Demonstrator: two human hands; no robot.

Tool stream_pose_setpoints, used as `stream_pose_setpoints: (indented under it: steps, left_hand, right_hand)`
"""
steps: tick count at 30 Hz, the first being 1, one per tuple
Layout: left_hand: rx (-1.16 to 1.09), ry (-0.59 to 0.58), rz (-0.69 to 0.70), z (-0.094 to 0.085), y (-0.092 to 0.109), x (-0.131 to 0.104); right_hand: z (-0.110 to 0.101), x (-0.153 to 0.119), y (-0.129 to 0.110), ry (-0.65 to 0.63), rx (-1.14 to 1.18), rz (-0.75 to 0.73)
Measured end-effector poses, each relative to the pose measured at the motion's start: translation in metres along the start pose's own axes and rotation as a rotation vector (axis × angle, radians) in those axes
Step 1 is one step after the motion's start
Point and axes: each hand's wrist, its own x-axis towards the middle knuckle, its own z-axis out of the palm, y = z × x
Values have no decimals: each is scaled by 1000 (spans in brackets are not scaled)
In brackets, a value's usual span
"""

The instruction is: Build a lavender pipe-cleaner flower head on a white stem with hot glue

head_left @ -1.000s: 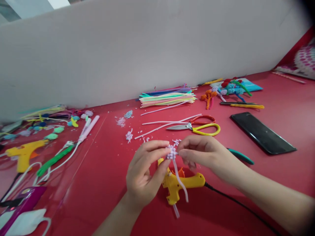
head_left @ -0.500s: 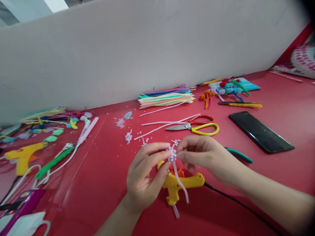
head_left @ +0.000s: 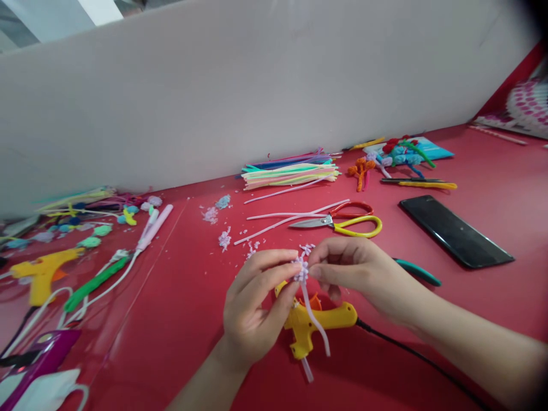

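My left hand (head_left: 257, 308) pinches a lilac pipe-cleaner flower (head_left: 301, 270) between thumb and fingers. From the flower a pale lilac stem (head_left: 315, 326) hangs down and curves to the right. At the flower's right side, the closed fingertips of my right hand (head_left: 349, 265) touch or nearly touch it; whatever they pinch is too small to make out. Beneath both hands a yellow glue gun (head_left: 303, 331) lies on the red table, a clear glue stick (head_left: 307, 370) poking out of it. Small lilac clippings (head_left: 306, 249) are scattered just behind the flower.
Scissors (head_left: 325, 221) with red and yellow handles lie behind my hands beside loose lilac pipe cleaners (head_left: 278, 228). Farther back is a pipe-cleaner bundle (head_left: 291, 174). A black phone (head_left: 456, 231) and a teal-handled tool (head_left: 417, 272) are rightward. Another yellow glue gun (head_left: 45, 271) is leftward.
The whole view has shifted very slightly. Both hands keep almost the same pose around the flower, and nothing has been let go or picked up.
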Motion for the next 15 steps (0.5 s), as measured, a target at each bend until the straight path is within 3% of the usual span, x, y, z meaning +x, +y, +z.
stream_pose_setpoints:
  steps: [15]
  left_hand:
    - [-2,-4,-5,0,1,0]
  right_hand:
    - [0,0,1,3,0,4]
